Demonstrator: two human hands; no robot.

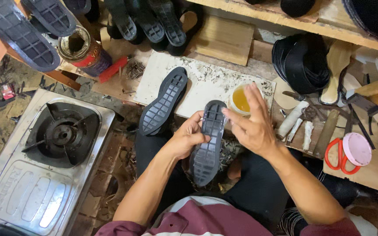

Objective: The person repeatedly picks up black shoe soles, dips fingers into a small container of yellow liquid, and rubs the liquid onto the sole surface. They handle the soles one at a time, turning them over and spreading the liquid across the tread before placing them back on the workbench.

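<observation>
Gripping black ridged rubber shoe sole w/ left hand, fingers curled; right hand spread, hovering. I'd say yellow glue cup could tip if knocked.

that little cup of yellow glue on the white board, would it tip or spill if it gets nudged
Probably yes. The glue cup looks small and open-topped, likely light, so a knock could slide or tip it. Its yellow liquid sits near the rim, so spilling seems likely. The right hand hovers right over it, and it stands near the edge of the white board, which adds risk.
</observation>
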